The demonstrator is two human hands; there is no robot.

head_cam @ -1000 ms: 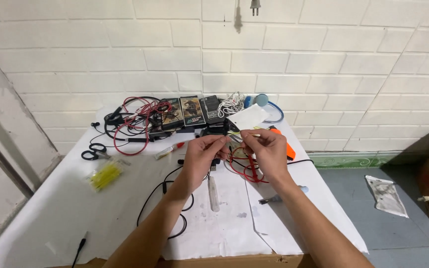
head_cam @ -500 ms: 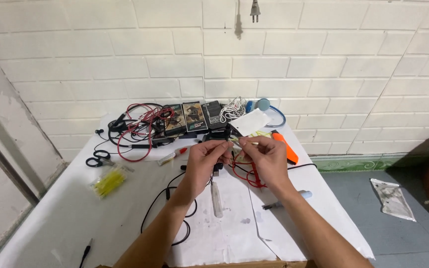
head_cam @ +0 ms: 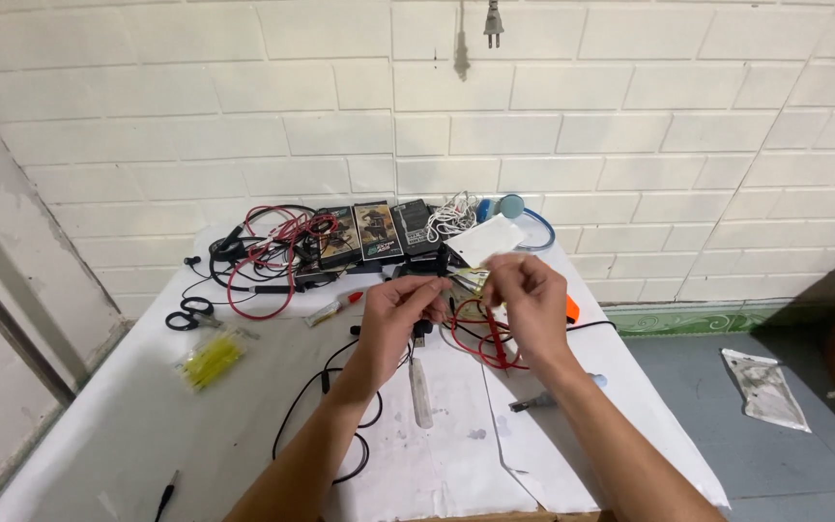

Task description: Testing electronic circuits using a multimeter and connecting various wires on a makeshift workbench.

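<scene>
Your forearms reach forward from the lower edge and converge. Your left hand is raised with the fingers curled in, thumb towards the right hand. Your right hand sits just beside it, fingertips pinched together, apparently gripping something small; the view is blurred there.

Red wires, black scissors, white table

Left hand, right hand bare; forearms unsleeved
</scene>
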